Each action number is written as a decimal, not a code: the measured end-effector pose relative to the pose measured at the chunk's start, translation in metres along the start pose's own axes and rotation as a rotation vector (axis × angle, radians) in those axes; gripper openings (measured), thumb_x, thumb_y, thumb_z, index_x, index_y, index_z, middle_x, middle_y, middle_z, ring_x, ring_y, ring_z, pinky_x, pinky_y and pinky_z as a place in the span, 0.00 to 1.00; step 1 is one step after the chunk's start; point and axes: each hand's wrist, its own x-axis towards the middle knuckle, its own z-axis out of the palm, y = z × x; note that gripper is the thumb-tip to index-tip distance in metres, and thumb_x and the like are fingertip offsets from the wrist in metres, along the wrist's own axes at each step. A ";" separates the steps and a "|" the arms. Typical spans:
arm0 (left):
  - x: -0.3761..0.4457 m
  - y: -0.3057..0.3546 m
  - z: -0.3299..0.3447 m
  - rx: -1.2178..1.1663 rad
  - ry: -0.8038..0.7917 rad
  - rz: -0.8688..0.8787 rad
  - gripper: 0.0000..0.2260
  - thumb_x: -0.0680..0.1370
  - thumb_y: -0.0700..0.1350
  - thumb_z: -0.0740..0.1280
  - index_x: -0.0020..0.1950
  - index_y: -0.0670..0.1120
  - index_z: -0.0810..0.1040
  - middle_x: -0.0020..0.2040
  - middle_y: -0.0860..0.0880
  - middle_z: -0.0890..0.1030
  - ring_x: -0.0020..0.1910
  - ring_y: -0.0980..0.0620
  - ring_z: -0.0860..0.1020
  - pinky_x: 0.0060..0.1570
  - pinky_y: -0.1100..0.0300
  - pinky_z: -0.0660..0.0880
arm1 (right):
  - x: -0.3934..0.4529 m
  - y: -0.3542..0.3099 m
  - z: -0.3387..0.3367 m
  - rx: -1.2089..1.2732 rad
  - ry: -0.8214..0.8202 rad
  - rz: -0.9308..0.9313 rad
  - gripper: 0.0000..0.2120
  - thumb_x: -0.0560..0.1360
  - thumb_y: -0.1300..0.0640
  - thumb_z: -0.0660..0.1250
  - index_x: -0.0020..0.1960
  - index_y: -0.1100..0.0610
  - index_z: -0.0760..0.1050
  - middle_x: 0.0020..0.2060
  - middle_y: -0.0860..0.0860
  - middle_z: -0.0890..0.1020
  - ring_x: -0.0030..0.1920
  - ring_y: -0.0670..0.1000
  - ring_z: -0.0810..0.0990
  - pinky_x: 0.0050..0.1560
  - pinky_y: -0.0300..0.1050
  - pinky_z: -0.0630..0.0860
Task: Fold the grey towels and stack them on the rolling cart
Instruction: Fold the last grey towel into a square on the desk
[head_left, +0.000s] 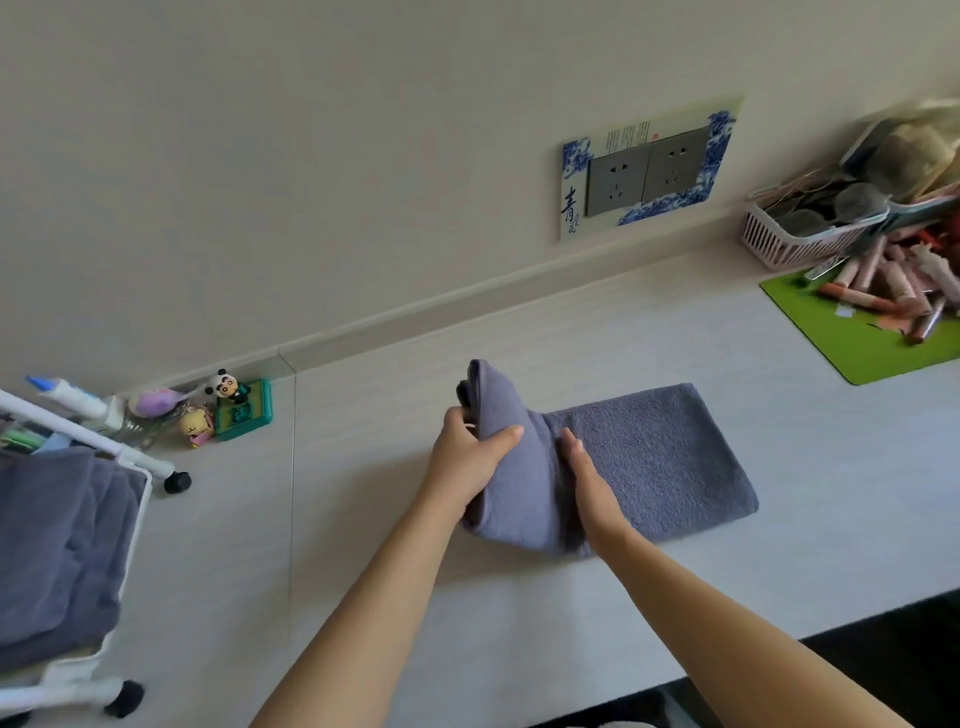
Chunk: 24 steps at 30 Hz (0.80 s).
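A grey towel (649, 457), folded into a long strip, lies on the white table (363, 545) in the middle of the view. My left hand (470, 460) grips its left end and lifts it up and over toward the right. My right hand (587, 478) lies flat with straight fingers on the towel, pressing along the fold line. At the far left stands the white rolling cart (132, 525), with folded grey towels (57, 551) stacked on its shelf.
Small toy figures (228, 405) and a bottle (78, 397) stand by the wall behind the cart. At the right are a green mat (841, 338) strewn with pink tubes and a pink basket (800, 239). Wall sockets (649, 171) sit above the table. The table's front edge runs at lower right.
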 end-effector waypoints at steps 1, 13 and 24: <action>-0.005 0.012 0.008 0.077 0.030 0.053 0.18 0.73 0.49 0.72 0.55 0.47 0.67 0.50 0.51 0.75 0.49 0.50 0.75 0.46 0.59 0.69 | 0.001 -0.005 -0.007 0.114 0.001 0.030 0.25 0.81 0.43 0.51 0.74 0.52 0.62 0.71 0.48 0.67 0.72 0.48 0.64 0.73 0.45 0.57; -0.017 0.067 0.133 0.345 -0.104 0.411 0.20 0.75 0.41 0.67 0.64 0.45 0.63 0.58 0.42 0.71 0.52 0.43 0.75 0.42 0.65 0.61 | -0.017 -0.041 -0.146 -0.007 0.321 0.068 0.21 0.82 0.50 0.51 0.62 0.63 0.74 0.56 0.59 0.78 0.54 0.54 0.75 0.56 0.47 0.70; 0.004 0.041 0.243 0.437 -0.266 0.351 0.27 0.77 0.39 0.63 0.73 0.49 0.56 0.67 0.42 0.67 0.62 0.41 0.73 0.58 0.55 0.70 | -0.019 -0.037 -0.204 0.315 0.047 0.237 0.29 0.81 0.42 0.45 0.60 0.62 0.75 0.53 0.57 0.82 0.51 0.50 0.82 0.44 0.40 0.76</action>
